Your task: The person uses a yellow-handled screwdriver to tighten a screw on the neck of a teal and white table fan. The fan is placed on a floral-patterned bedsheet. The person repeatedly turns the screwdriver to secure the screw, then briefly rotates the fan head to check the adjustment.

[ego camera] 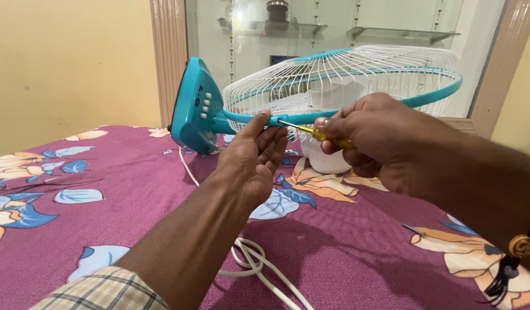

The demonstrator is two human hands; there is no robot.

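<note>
right grip (362, 140) clamps screwdriver (311, 133) | handle hidden | fan (345, 86) rim

Left arm (202, 241): checked sleeve (104, 290), cream w/ grey-green lines, short. Right wrist: black cord bracelet (509, 270) w/ round orange-brown bead, dark tassel. Forearms bare.
</note>
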